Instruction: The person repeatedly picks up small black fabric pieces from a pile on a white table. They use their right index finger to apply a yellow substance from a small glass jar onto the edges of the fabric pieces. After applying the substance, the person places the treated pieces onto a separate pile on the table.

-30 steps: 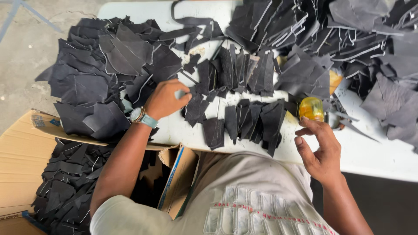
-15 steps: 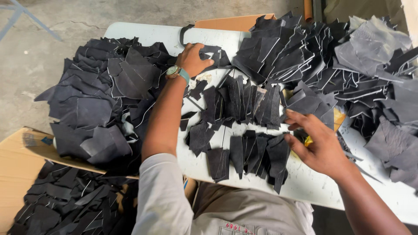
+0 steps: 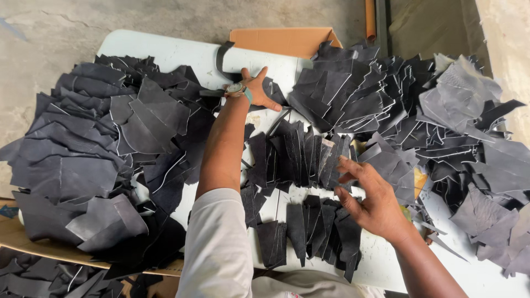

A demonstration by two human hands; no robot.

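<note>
- Leather pieces [image 3: 298,154], dark and cut to narrow shapes, lie fanned in two overlapping rows on the middle of the white desk [image 3: 165,47], one row farther and one nearer [image 3: 314,232].
- Left hand [image 3: 255,88] reaches to the far side of the desk, palm down, fingers [image 3: 259,74] spread flat and gripping nothing; it rests on or just above a small dark piece [image 3: 274,91], and I cannot tell whether it presses down.
- A wristwatch [image 3: 236,88] sits on that wrist, and a white sleeve [image 3: 218,243] covers the upper arm.
- Right hand [image 3: 370,198] hovers over the right end of the rows, fingers [image 3: 353,168] loosely curled and open, their tips touching or just above the pieces, holding none.
- A big heap of larger dark scraps [image 3: 99,160] fills the left of the desk.
- Another heap [image 3: 419,116] covers the far right.
- A cardboard box [image 3: 284,40] stands beyond the far edge.
</note>
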